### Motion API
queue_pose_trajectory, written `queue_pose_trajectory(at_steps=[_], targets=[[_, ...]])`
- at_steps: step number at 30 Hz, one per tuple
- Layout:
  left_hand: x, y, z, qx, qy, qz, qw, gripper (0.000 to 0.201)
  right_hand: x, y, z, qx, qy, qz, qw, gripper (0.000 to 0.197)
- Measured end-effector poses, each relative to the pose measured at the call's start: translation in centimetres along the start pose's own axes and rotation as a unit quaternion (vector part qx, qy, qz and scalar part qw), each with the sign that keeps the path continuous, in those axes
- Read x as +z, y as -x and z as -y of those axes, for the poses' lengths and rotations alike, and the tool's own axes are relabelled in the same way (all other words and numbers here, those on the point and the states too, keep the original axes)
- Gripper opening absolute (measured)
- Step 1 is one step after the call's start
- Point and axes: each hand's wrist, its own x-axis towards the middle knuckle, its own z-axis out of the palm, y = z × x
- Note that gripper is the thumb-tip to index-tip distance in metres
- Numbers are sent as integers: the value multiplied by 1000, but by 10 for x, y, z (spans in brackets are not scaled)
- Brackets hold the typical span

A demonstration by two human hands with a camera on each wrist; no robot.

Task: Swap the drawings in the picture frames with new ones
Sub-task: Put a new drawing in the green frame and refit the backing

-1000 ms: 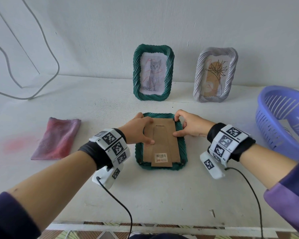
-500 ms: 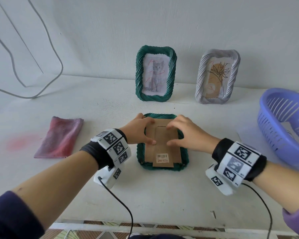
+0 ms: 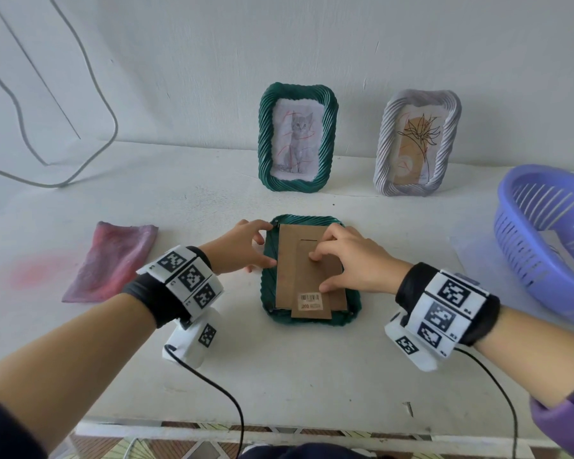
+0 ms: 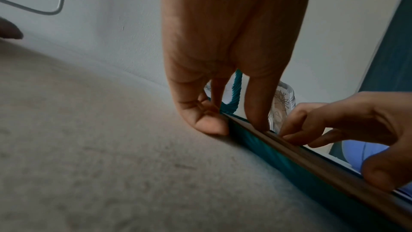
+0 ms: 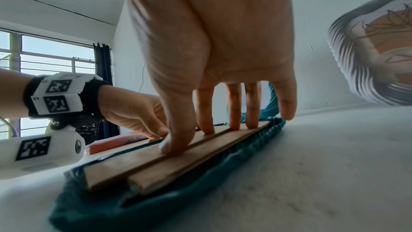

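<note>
A: left hand [image 3: 242,248] steadies the face-down green frame [image 3: 269,286] at its left rim, fingers bent. Frame lies flat mid-table, between both hands

B: right hand [image 3: 352,260]?

A: fingers straight, tips pressing the cardboard backing [image 3: 290,276], gripping nothing. Backing looks light and stiff; I'd lift it by an edge

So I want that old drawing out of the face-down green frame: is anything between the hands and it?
Yes. The cardboard back still covers the frame, with the drawing hidden beneath. The right hand presses on it; the left hand holds the frame's left edge.
</note>
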Motion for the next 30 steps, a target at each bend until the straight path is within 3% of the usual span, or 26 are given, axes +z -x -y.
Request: queue_pose_trajectory(at_steps=[15,21,30], targets=[[6,4,-2,24,-71,36,997,72,1,1,0,-1,-22,3,1000,49],[6,5,-2,26,-68,17,997,75,1,0,0,-2,-21,4,1000,49],[4,3,-3,26,-71,37,996,78,2,0,-1,-2,-20,2,1000,49]])
